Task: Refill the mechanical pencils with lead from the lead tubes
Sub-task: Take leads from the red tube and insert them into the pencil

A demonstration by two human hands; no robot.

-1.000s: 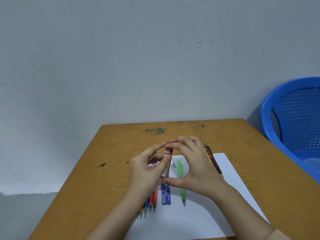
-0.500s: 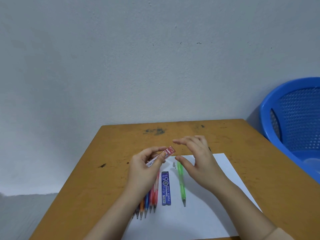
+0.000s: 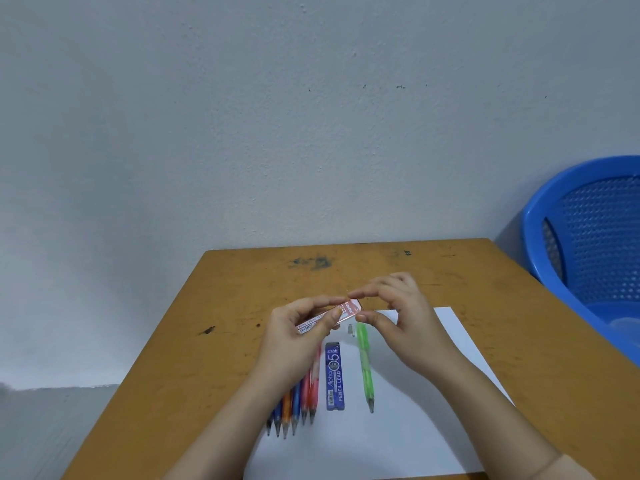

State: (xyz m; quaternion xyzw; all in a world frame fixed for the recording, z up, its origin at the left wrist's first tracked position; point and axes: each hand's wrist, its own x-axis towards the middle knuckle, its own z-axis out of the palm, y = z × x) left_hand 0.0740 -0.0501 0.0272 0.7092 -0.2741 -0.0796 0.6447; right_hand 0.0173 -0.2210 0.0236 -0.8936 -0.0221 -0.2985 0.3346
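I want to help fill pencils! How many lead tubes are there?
2. The red lead tube is pinched in the left hand; the blue lead tube lies on the paper. Hands may hide others.

- The red tube [image 3: 348,309] carries white lettering and a white barcode label.
- The blue tube [image 3: 335,375] is dark blue with white print.
- The single pencil [image 3: 365,365] is light green.
- The other pencils [image 3: 294,407] are blue, orange and red.
- The paper [image 3: 433,410] is white.
- The table [image 3: 235,289] is ochre with dark smudges near its far edge.
- The basket [image 3: 588,237] is bright blue, dotted with holes.
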